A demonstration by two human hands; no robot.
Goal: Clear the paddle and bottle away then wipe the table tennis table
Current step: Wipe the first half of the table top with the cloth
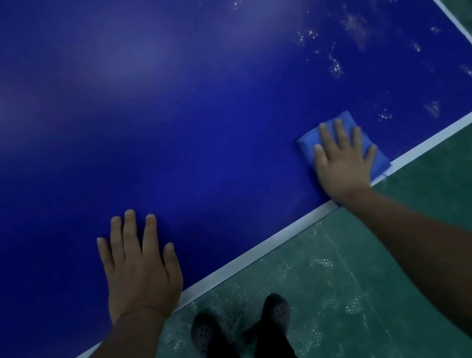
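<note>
Two hands flat on dark blue table tennis table [187,124]. Left hand [138,268], fingers straight, holds nothing, near edge; likely bracing. Right hand [343,160] presses folded blue cloth [342,125] near right corner, wiping. Beyond: pale smears [356,28]. Paddle, bottle not visible.

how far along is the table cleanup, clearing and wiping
Clearing looks done: no paddle or bottle shows on the visible table. Wiping is in hand: the right hand presses a folded blue cloth flat near the corner, while the left hand rests on the surface. Left: the whitish smears toward the right edge.
</note>
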